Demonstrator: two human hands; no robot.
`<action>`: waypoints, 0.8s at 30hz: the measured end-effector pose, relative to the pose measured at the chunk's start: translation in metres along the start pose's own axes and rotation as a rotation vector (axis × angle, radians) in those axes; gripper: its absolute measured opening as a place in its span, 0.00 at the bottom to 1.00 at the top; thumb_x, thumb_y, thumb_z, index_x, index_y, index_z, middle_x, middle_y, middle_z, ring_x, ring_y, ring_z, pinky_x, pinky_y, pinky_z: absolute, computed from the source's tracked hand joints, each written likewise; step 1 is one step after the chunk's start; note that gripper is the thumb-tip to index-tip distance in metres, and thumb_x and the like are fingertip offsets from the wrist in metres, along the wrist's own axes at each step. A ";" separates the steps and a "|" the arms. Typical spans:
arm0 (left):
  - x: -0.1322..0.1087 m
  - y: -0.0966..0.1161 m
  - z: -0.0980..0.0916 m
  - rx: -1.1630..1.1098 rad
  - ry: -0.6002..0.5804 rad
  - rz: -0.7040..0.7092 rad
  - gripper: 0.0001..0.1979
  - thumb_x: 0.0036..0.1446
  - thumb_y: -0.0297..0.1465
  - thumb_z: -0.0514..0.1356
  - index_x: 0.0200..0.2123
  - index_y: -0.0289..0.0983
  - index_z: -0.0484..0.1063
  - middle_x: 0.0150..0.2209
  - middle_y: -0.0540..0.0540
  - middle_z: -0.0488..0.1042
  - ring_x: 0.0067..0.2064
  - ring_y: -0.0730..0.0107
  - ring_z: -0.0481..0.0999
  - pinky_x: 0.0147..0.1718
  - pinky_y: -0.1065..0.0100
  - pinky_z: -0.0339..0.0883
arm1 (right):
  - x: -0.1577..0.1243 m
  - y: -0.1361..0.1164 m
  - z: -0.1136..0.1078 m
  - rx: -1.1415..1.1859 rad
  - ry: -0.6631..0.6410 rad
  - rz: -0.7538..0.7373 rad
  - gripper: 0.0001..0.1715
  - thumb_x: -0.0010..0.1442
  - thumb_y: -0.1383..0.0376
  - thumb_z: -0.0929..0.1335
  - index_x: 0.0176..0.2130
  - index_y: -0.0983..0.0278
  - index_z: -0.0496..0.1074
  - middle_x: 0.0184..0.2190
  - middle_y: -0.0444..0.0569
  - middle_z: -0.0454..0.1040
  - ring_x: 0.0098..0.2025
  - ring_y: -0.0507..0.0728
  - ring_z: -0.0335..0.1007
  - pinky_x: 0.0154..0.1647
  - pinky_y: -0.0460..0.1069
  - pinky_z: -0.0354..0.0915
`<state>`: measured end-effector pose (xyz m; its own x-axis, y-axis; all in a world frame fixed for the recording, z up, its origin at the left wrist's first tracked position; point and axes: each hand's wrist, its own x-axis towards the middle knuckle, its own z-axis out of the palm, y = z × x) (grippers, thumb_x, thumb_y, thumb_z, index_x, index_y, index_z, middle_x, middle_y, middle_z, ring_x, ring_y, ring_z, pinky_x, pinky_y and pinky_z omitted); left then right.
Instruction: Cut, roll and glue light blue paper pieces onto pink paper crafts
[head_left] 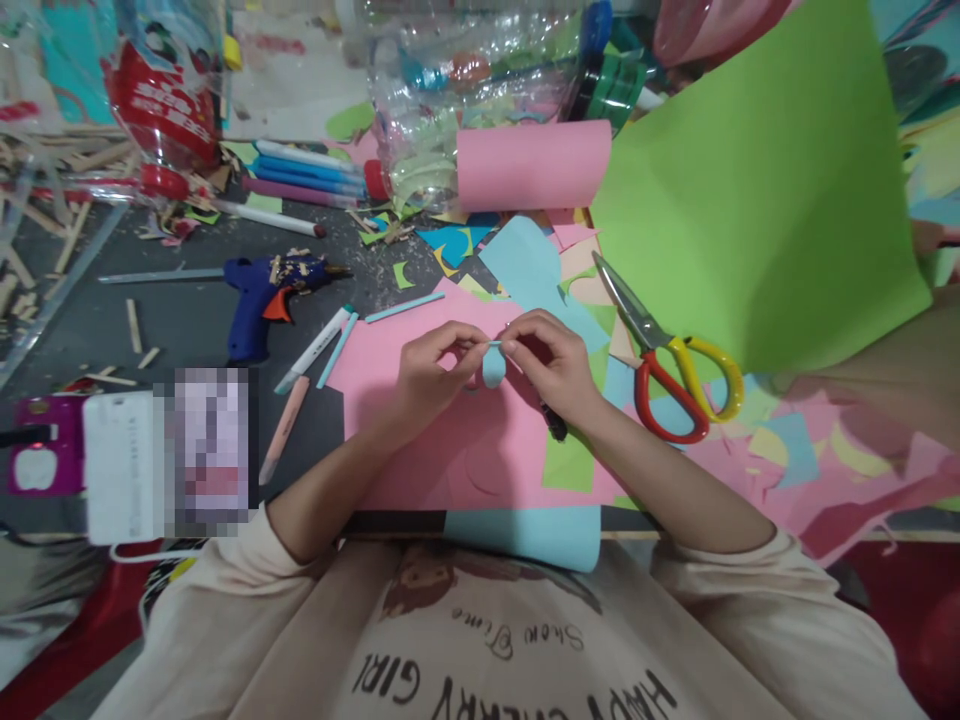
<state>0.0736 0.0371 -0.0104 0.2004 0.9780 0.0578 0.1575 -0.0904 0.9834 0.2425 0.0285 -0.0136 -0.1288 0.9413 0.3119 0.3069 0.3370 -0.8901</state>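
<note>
Both hands meet over a large pink paper sheet. My left hand pinches the left end of a small light blue paper piece, and my right hand pinches its right end. The piece has a thin upper edge between the fingertips and a rounded part hanging below it. Under my right wrist lies a dark pen-like item, partly hidden. Scissors with red and yellow handles rest right of my right hand.
A blue glue gun and markers lie to the left. Behind are a pink paper-wrapped plastic bottle and paper scraps. A large green sheet stands at the right, near another person's arm. Phones sit at the left edge.
</note>
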 end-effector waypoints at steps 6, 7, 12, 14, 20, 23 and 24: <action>0.006 -0.009 -0.001 0.207 0.008 0.314 0.04 0.51 0.23 0.61 0.29 0.39 0.72 0.22 0.55 0.65 0.24 0.78 0.65 0.24 0.75 0.60 | 0.000 -0.002 0.000 -0.020 -0.057 0.013 0.08 0.63 0.65 0.67 0.30 0.60 0.69 0.28 0.45 0.74 0.35 0.55 0.70 0.39 0.53 0.65; 0.006 -0.010 -0.001 0.220 0.009 0.342 0.05 0.52 0.23 0.61 0.28 0.39 0.72 0.23 0.55 0.65 0.25 0.78 0.64 0.24 0.75 0.60 | 0.000 -0.002 0.000 -0.020 -0.057 0.014 0.08 0.62 0.64 0.67 0.30 0.60 0.68 0.28 0.45 0.75 0.35 0.55 0.70 0.39 0.54 0.65; 0.004 -0.011 -0.001 0.211 0.003 0.362 0.06 0.54 0.23 0.61 0.28 0.39 0.70 0.24 0.54 0.65 0.25 0.78 0.64 0.24 0.74 0.59 | 0.000 -0.003 0.000 -0.026 -0.070 0.023 0.08 0.62 0.64 0.67 0.30 0.60 0.68 0.28 0.45 0.75 0.34 0.55 0.70 0.39 0.54 0.65; 0.004 -0.010 0.000 0.201 -0.006 0.331 0.06 0.53 0.23 0.61 0.28 0.39 0.70 0.24 0.54 0.65 0.26 0.78 0.65 0.24 0.74 0.60 | 0.000 -0.003 0.000 -0.020 -0.062 0.009 0.08 0.62 0.64 0.67 0.30 0.60 0.68 0.28 0.45 0.74 0.34 0.55 0.70 0.39 0.53 0.65; 0.003 -0.006 0.000 0.100 0.038 0.196 0.03 0.54 0.27 0.61 0.29 0.39 0.70 0.26 0.54 0.70 0.26 0.78 0.67 0.26 0.74 0.62 | -0.003 0.000 0.002 0.011 0.038 0.020 0.05 0.63 0.61 0.67 0.35 0.60 0.70 0.32 0.46 0.74 0.35 0.55 0.70 0.38 0.52 0.66; 0.004 -0.006 -0.003 0.016 0.108 0.122 0.05 0.55 0.31 0.62 0.29 0.39 0.68 0.27 0.53 0.71 0.27 0.78 0.69 0.28 0.73 0.65 | -0.004 0.002 0.003 0.042 0.079 0.123 0.07 0.63 0.59 0.66 0.38 0.60 0.70 0.33 0.46 0.74 0.32 0.53 0.69 0.34 0.50 0.65; 0.005 -0.006 -0.004 -0.009 0.129 0.097 0.07 0.55 0.33 0.63 0.29 0.39 0.68 0.27 0.53 0.71 0.27 0.78 0.70 0.29 0.73 0.66 | -0.004 0.002 0.002 0.043 0.076 0.148 0.07 0.63 0.60 0.65 0.38 0.60 0.69 0.32 0.45 0.73 0.30 0.53 0.67 0.33 0.50 0.65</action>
<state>0.0699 0.0431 -0.0153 0.0885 0.9808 0.1740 0.1345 -0.1849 0.9735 0.2416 0.0257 -0.0170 -0.0135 0.9798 0.1995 0.2769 0.1954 -0.9408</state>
